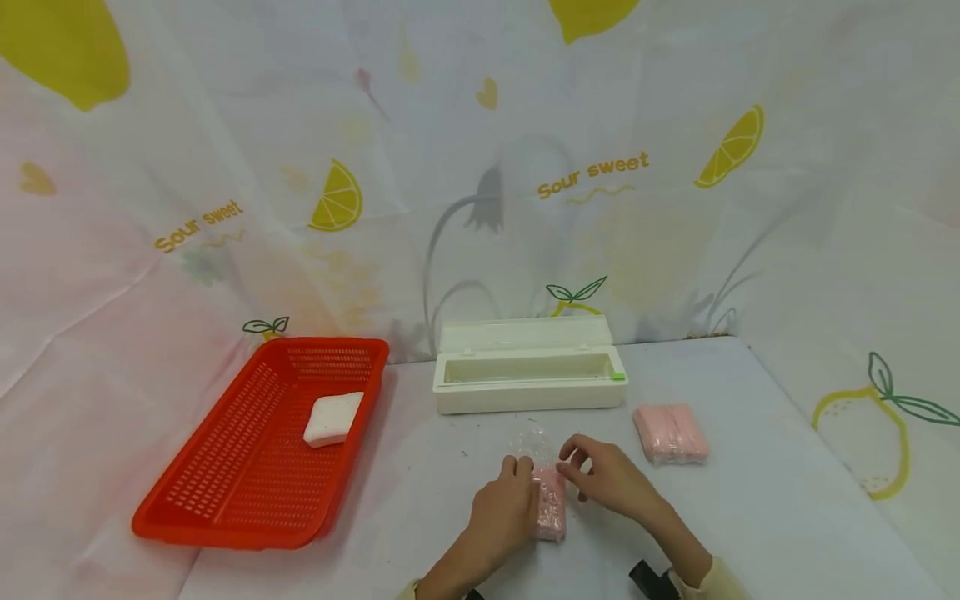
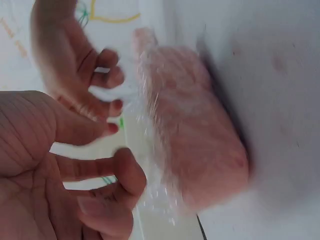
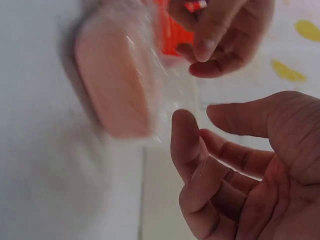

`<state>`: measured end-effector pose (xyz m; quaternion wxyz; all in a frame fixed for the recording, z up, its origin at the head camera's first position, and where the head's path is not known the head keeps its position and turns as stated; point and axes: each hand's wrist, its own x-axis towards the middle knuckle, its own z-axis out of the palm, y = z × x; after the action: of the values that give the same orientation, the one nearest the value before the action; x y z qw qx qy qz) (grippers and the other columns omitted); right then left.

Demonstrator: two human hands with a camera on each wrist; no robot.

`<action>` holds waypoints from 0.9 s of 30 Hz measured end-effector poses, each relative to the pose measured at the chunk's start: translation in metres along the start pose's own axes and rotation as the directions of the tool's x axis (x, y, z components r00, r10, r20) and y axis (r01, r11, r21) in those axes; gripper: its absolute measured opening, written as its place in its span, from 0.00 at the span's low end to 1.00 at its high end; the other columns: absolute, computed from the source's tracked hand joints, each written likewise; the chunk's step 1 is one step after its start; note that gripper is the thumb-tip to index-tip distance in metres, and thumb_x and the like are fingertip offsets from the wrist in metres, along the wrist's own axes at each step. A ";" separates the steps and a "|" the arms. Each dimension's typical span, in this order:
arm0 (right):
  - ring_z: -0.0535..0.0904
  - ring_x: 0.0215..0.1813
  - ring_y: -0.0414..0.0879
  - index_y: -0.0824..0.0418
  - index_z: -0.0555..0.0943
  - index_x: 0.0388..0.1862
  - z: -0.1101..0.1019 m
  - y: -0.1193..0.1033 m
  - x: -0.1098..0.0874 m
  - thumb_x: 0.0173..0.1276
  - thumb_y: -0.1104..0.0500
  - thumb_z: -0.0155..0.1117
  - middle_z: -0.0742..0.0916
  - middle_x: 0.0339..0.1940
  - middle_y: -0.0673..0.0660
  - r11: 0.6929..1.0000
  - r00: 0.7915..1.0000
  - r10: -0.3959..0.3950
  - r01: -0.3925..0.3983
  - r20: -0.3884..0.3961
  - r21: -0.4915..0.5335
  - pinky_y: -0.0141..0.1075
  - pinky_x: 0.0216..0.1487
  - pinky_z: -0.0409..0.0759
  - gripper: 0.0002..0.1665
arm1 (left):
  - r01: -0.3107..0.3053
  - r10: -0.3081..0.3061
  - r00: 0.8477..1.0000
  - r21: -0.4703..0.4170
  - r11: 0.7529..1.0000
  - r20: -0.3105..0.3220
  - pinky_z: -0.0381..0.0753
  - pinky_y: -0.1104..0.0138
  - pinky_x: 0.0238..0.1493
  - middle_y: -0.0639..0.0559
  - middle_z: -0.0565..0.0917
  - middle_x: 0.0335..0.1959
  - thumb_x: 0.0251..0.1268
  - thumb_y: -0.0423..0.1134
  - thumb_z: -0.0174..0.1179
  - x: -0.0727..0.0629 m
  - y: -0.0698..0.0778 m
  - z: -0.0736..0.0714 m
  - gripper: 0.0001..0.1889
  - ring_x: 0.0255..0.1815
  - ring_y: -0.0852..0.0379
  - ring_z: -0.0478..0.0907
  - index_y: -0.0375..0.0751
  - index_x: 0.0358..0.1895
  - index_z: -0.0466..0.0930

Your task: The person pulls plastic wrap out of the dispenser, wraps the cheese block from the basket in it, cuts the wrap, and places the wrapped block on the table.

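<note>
A pink block in crinkled clear plastic film lies on the white table between the two hands; the wrist views show it large and blurred. The left hand is at its left side, fingers loosely bent, with a gap between thumb and forefinger in the left wrist view. Over its right upper edge is the right hand, thumb and forefinger apart in the right wrist view. Loose film spreads beyond the far end of the block. Neither hand shows anything gripped between its fingers.
A second pink wrapped block lies to the right. Behind the hands stands a long white box with its lid raised. At the left, a red plastic basket holds a white block. A lemon-printed cloth hangs behind.
</note>
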<state>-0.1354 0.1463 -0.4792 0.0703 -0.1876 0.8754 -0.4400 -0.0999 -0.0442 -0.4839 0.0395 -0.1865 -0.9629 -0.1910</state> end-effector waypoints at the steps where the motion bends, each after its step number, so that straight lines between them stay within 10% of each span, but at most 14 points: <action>1: 0.80 0.20 0.44 0.59 0.78 0.43 -0.006 -0.001 0.000 0.71 0.58 0.64 0.82 0.29 0.51 1.000 1.000 0.003 -0.004 -0.031 -0.010 0.34 0.21 0.75 0.07 | -0.007 0.007 1.000 0.041 0.999 0.003 0.67 0.67 0.14 0.47 0.72 0.35 0.69 0.45 0.61 0.001 0.004 0.001 0.16 0.16 0.59 0.67 0.37 0.50 0.75; 6: 0.81 0.22 0.49 0.58 0.79 0.42 -0.026 -0.001 0.002 0.70 0.58 0.65 0.83 0.29 0.53 0.998 0.995 0.036 -0.040 -0.092 -0.040 0.35 0.23 0.74 0.06 | -0.076 0.055 0.995 0.263 0.962 0.088 0.72 0.64 0.17 0.49 0.74 0.37 0.51 0.62 0.71 0.003 0.013 0.005 0.23 0.22 0.54 0.71 0.50 0.42 0.80; 16: 0.81 0.22 0.45 0.59 0.79 0.42 -0.032 0.008 -0.004 0.70 0.59 0.65 0.83 0.30 0.54 0.997 0.992 0.070 -0.073 -0.109 -0.028 0.35 0.23 0.75 0.06 | -0.368 0.320 0.930 0.423 0.828 0.181 0.78 0.64 0.26 0.54 0.78 0.50 0.58 0.42 0.70 0.001 0.002 -0.017 0.07 0.31 0.55 0.77 0.62 0.37 0.87; 27: 0.81 0.23 0.47 0.60 0.80 0.43 -0.037 0.013 -0.004 0.70 0.59 0.65 0.83 0.31 0.54 0.998 0.992 0.068 -0.069 -0.104 -0.009 0.36 0.24 0.76 0.07 | -0.300 0.265 0.954 0.462 0.835 0.142 0.72 0.66 0.26 0.54 0.75 0.42 0.51 0.62 0.69 -0.009 0.014 -0.004 0.20 0.27 0.55 0.69 0.66 0.48 0.80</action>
<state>-0.1454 0.1825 -0.4669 0.0387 -0.1348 0.8864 -0.4412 -0.0859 -0.0369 -0.4767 0.0774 -0.3178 -0.9426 0.0673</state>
